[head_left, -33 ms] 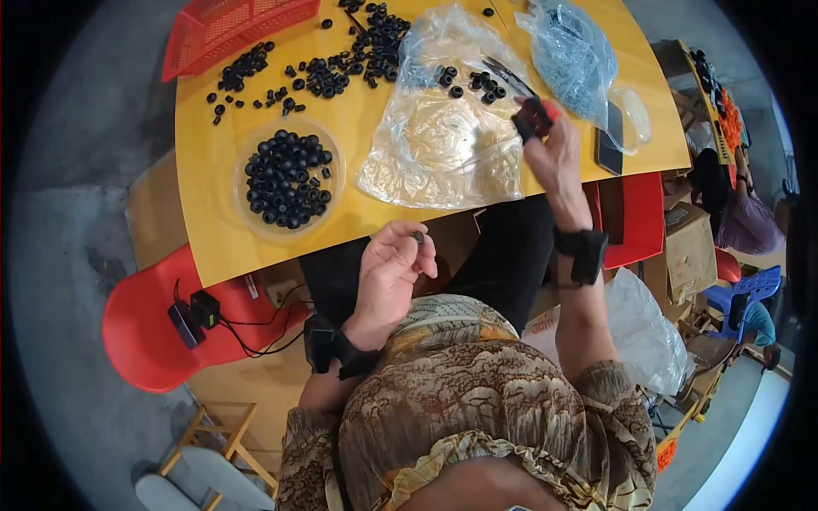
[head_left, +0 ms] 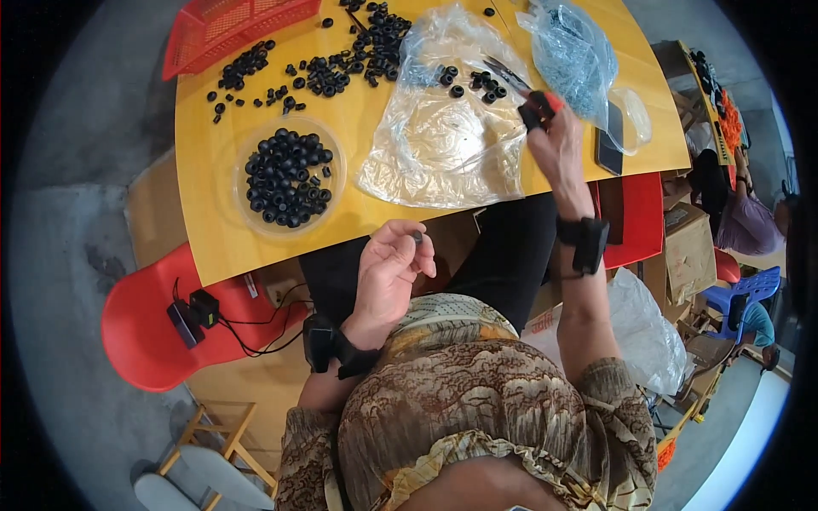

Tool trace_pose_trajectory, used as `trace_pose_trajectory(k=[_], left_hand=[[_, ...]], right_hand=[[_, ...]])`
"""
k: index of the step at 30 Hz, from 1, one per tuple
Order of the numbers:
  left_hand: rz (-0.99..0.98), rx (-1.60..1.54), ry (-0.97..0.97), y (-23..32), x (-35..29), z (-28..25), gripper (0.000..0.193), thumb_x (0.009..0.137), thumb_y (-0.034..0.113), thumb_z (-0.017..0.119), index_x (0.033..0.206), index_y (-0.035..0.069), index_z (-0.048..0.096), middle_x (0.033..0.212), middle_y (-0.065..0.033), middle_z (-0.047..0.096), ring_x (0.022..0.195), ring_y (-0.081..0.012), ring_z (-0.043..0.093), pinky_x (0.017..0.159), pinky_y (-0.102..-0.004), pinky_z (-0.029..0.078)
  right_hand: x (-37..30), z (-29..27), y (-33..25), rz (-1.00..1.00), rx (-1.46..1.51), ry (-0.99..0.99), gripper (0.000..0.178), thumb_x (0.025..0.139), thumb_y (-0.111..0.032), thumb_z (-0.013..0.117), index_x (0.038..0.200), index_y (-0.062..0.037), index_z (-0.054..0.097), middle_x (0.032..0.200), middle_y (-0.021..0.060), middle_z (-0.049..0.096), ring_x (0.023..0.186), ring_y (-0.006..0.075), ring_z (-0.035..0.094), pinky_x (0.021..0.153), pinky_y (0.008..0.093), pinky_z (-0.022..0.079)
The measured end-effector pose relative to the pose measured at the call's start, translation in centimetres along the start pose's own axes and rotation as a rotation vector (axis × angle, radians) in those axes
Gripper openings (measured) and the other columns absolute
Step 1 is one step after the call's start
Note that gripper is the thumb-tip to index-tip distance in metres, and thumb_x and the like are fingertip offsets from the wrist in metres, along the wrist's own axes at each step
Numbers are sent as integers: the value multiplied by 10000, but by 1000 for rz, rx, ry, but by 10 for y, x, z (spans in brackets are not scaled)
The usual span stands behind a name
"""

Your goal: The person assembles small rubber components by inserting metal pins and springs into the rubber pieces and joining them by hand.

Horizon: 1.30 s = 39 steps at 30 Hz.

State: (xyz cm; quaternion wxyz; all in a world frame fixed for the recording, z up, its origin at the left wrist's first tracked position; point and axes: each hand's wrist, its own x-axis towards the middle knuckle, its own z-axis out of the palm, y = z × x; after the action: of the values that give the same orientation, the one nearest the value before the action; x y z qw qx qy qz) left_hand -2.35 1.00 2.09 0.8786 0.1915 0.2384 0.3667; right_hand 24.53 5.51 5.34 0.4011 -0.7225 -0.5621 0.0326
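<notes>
My left hand is held in front of the table edge, its fingers closed round a small black rubber-like piece. Above the right part of the table, my right hand grips scissors with red and black handles. Their slim metal blades point up and left, slightly apart, over a clear plastic bag that lies flat. Several small black round parts rest on the bag near the blade tips. To the left, a clear round bowl holds many similar black parts.
Loose black parts spread across the yellow table, near a red plastic basket. At right are a bag of bluish material and a dark phone. A red chair carries black devices and cables. Another person sits far right.
My right hand has shifted very slightly up and to the right with the scissors. The left hand holds still with the black piece.
</notes>
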Motion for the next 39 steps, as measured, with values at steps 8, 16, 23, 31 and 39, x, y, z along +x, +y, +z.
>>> trace_pose_trajectory(k=[8,16,23,31,39], left_hand=[[-48,-75,16,-9,2,1,179,887,158,493,986,10,520,760,-86,551,622,-150,519,597,-256,437],[-68,-31,25,-10,4,1,184,887,149,489,1012,13,488,776,-84,520,609,-141,492,609,-275,410],[-67,-13,39,-13,6,-1,182,888,153,489,1002,10,495,758,-84,520,600,-148,494,605,-283,424],[-67,16,43,-14,5,-3,193,888,160,490,1006,7,494,757,-82,518,607,-147,500,607,-281,423],[-52,28,44,-10,4,-5,204,887,161,487,1014,3,487,761,-79,514,610,-143,499,613,-279,418]], right_hand=[[42,10,59,-231,-228,-54,94,641,13,512,729,47,520,832,206,565,737,398,538,623,416,442],[57,4,56,-178,-282,-66,162,625,-29,533,765,44,572,849,225,582,733,393,557,642,418,461],[65,9,59,16,-475,-225,196,644,-110,558,789,16,594,791,227,600,754,380,584,674,402,473],[77,13,46,92,-529,-400,250,641,-134,539,830,18,598,845,245,603,821,380,587,713,396,473],[62,18,51,91,-425,-122,189,632,-100,516,746,23,602,723,242,597,736,401,584,667,399,473]])
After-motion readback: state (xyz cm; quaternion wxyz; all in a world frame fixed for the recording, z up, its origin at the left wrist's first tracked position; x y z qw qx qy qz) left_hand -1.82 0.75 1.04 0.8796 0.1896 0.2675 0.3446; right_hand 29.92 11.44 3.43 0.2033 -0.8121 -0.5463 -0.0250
